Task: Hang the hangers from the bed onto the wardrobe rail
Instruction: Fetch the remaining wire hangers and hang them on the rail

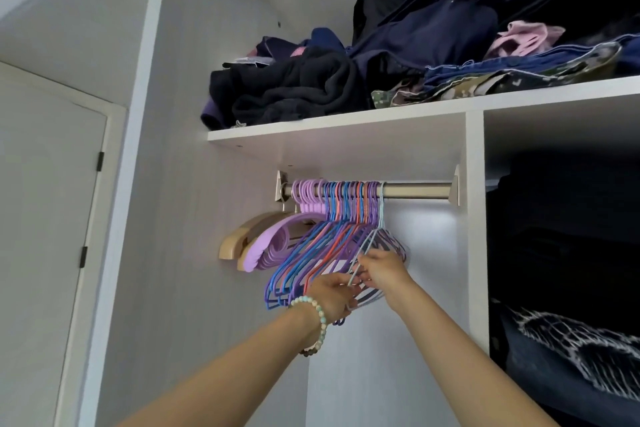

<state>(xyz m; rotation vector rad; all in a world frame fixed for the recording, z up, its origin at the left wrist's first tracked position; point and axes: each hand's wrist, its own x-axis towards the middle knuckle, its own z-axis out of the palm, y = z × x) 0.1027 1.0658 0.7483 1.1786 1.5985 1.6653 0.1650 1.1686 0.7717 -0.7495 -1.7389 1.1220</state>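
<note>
1. The pale blue hanger [381, 215] is hanging by its hook over the rail [415, 190], above and beyond both hands. It is sitting last in the row, on the right-hand end.
2. Its long axis is running front to back and sloping down from the hook towards the person, so its near tip is ending right at the fingers.
3. The right hand [381, 269] is curling its fingers around the pale blue hanger's sloping wire, just above that near tip.
4. The left hand [334, 295] is pinching the same tip from below and to the left. It also seems to be brushing the low ends of the neighbouring bunch of hangers [311, 253], though I cannot tell whether it is holding any of them.
5. The right hand is sitting higher and closer to the hook, while the left hand is lying lower and nearer the person.
6. The pale blue hanger is looking like thin coated wire, light and springy. The bunch to the left of the hands is showing purple, blue and orange wire, with thick lilac and wooden ones beyond it.
7. Bare rail is stretching away to the right of the hands, so the coming move is probably a matter of letting go and leaving the hanger in line. The bed is not showing, so I cannot judge how many hangers are waiting.
</note>
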